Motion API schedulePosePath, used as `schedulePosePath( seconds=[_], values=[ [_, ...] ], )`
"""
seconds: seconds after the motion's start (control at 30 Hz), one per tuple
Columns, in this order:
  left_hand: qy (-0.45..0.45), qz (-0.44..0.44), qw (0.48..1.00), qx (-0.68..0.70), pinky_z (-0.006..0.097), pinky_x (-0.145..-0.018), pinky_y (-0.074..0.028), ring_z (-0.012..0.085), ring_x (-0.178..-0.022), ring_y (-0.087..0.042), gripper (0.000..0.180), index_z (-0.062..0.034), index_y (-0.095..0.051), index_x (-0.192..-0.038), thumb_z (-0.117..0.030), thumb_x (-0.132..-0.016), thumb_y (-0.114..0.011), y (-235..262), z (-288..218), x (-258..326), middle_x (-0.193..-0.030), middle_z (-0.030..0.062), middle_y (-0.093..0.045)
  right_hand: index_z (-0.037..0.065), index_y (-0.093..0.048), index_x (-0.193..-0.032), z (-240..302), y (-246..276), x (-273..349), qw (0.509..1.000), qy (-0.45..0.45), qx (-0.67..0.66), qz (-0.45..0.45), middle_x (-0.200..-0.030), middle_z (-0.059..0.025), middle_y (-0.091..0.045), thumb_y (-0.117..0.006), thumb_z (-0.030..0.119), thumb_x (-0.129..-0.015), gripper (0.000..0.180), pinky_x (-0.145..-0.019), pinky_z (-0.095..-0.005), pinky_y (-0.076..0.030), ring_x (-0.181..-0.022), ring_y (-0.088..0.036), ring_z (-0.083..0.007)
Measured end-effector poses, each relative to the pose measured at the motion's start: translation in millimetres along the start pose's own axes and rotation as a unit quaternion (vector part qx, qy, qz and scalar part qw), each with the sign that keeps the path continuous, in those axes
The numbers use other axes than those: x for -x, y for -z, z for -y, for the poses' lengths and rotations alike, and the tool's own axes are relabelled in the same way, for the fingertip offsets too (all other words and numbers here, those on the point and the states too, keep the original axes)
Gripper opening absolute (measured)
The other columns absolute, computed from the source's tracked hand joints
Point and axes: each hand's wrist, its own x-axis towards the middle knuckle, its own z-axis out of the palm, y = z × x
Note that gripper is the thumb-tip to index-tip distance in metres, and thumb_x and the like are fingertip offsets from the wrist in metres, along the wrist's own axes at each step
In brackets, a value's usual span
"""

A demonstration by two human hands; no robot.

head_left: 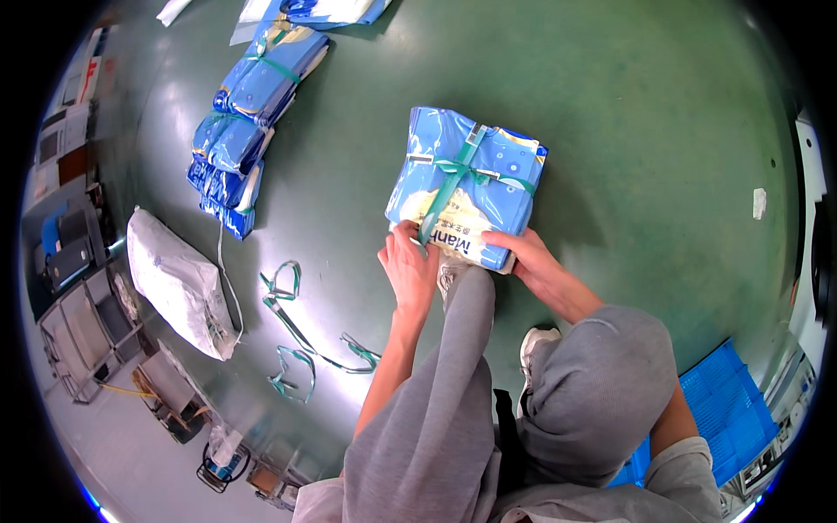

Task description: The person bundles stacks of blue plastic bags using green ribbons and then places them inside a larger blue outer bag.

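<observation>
In front of my feet is a squarish bundle of folded blue plastic bags [506, 205], tied crosswise with green plastic strap [452, 185] that is knotted on top. My left hand [410, 266] is closed on its near left edge, beside a loose strap end. At the near right corner, my right hand [536, 261] grips the bundle with the thumb on top; its other fingers are mostly hidden underneath. Further left, several similar tied bundles [261, 83] lie overlapping in a row.
Cut lengths of green strap [301, 331] lie on the green floor [645, 166] left of my legs. Beyond them rests a white sack [179, 283] with a cord. A blue plastic crate [728, 405] stands behind me at right. Chairs and carts [83, 327] line the left side.
</observation>
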Motion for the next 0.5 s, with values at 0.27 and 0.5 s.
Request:
schedulePosePath(
  seconds=[0.27,0.5],
  values=[
    [0.150,0.090,0.958,0.229,0.039,-0.100,-0.044,0.0340,-0.119,-0.054,0.082,0.0075,-0.028,-0.142,-0.018,-0.078,-0.073,-16,49,-14,-0.130,0.0228,-0.053,0.001,-0.047,-0.133,-2,-11,6,1.000,-0.004,0.005,-0.002,-0.125,-0.0100,-0.059,-0.075,0.026,-0.079,0.065,-0.095,-0.0359,-0.047,-0.114,-0.058,-0.0198],
    [0.107,0.036,0.967,0.227,0.037,-0.093,-0.048,0.0284,-0.104,-0.060,0.063,0.0060,-0.043,-0.131,-0.011,-0.077,-0.070,-15,54,-18,-0.118,0.0193,-0.059,0.001,-0.046,-0.134,5,-11,9,1.000,-0.007,0.010,0.001,-0.126,-0.0109,-0.058,-0.075,0.026,-0.079,0.067,-0.095,-0.0366,-0.046,-0.115,-0.057,-0.0202]
  ],
)
